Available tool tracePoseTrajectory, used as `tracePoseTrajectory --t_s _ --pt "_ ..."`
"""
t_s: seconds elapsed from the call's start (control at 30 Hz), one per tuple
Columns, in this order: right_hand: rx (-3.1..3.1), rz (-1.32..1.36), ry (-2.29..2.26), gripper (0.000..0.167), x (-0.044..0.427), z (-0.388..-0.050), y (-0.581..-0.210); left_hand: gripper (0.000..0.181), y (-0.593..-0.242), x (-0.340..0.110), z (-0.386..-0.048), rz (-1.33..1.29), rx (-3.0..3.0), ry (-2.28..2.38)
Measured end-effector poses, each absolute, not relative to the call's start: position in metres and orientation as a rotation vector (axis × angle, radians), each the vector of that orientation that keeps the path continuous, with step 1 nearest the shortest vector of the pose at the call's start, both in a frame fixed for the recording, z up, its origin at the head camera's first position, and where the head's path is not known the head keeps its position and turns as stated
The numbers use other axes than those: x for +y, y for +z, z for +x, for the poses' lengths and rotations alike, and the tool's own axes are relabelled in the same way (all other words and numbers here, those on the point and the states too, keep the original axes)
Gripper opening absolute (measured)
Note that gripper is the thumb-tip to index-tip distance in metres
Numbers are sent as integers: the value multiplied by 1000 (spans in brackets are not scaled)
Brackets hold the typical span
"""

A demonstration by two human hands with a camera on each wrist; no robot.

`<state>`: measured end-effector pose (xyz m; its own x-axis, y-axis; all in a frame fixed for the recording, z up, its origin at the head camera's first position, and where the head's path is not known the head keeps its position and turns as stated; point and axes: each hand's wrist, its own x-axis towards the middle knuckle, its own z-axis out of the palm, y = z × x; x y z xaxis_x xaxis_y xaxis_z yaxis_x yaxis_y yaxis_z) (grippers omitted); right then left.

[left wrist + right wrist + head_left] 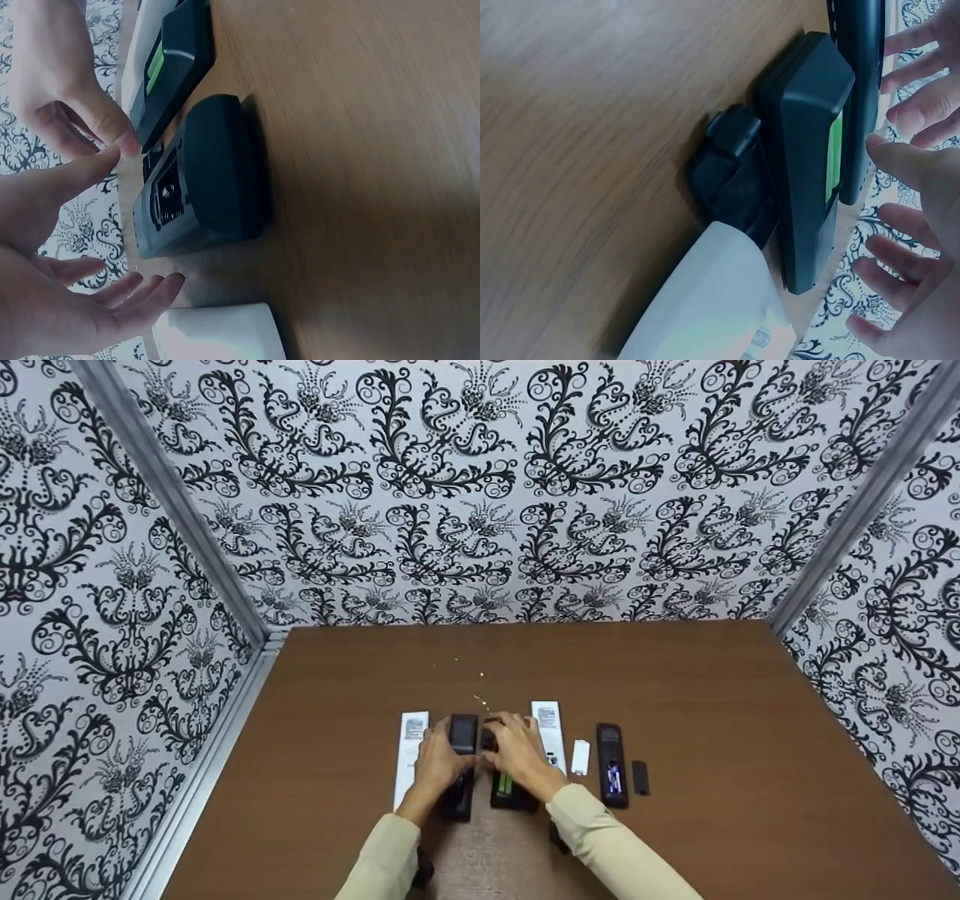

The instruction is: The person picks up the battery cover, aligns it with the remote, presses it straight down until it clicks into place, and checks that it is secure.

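Note:
My left hand (439,761) straddles a black remote control (464,727), fingers on its left side and thumb on its right. That remote's uncovered battery compartment (168,193) shows a metal spring. Over the upper part of a second black remote (513,798) is my right hand (521,746), its fingers spread and loosely bent. Green batteries (834,157) lie in the second remote's compartment. The thumbs are close together between the two remotes. Nothing shows in either palm. Beside the second remote lies a black piece (731,176), perhaps a battery cover.
White remotes lie outside each hand, one on the left (410,742) and one on the right (547,716). Farther right are a white cover (580,757), a black remote with batteries (611,765) and a black cover (640,778). Patterned walls (480,510) border the wooden table (337,682).

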<state>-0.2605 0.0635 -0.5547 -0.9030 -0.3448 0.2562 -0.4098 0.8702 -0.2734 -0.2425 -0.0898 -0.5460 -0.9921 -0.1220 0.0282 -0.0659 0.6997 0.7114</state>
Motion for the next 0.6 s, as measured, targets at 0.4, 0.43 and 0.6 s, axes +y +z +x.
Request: tracePoseTrajectory --t_s 0.4,0.43,0.6 --pt "-2919 569 428 37 63 -265 -560 84 -549 -81 -251 297 -2916 -1150" --pt "-2927 565 425 37 62 -265 -560 83 -550 -80 -251 310 -2919 -1134" --pt "-2938 547 374 35 58 -268 -563 85 -553 -77 -252 357 -2916 -1082"
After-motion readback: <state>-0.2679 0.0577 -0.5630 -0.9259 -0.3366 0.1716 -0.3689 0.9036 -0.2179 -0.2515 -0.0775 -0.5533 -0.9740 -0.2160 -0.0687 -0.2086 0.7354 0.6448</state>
